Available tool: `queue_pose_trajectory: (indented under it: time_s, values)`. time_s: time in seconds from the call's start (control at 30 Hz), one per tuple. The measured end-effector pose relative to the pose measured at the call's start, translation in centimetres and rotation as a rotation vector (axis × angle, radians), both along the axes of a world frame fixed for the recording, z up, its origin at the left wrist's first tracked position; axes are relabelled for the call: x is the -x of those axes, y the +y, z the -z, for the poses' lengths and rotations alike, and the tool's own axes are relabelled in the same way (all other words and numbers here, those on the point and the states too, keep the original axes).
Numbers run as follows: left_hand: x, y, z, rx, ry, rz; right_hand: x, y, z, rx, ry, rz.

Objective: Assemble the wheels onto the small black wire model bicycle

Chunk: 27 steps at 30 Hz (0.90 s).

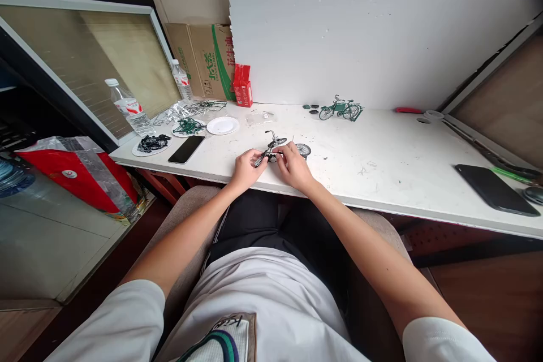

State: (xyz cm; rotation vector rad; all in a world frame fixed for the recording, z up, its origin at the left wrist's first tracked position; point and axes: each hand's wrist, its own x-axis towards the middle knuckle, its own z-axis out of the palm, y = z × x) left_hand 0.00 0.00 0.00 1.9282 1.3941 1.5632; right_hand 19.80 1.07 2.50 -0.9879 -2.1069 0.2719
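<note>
Left hand [245,169] and right hand [296,168], each grip closed on small bicycle frame [272,149]; loose wheel [303,150] just beside right grip.

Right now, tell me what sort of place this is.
Probably a small model-assembly bench indoors. A finished green model bicycle stands on the white table, paper plates hold loose small parts, and the left hand and right hand hold a half-built model bicycle.

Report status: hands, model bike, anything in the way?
Left hand and right hand both pinching the half-built model bike near the desk edge. Wheel beside right hand, attachment unclear. Black phone lies left, apart from hands.
</note>
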Motion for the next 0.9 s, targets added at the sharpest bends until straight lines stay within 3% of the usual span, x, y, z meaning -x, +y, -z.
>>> queue_pose_trajectory:
  time_s: [0.33, 0.9]
  values:
    - [-0.05, -0.24, -0.35, 0.03, -0.031, -0.027, 0.12, 0.04, -0.26, 0.009, -0.01, -0.052]
    - [0.0, -0.19, -0.38, 0.057, -0.063, -0.005, 0.06, 0.03, -0.06, 0.059, -0.058, 0.061]
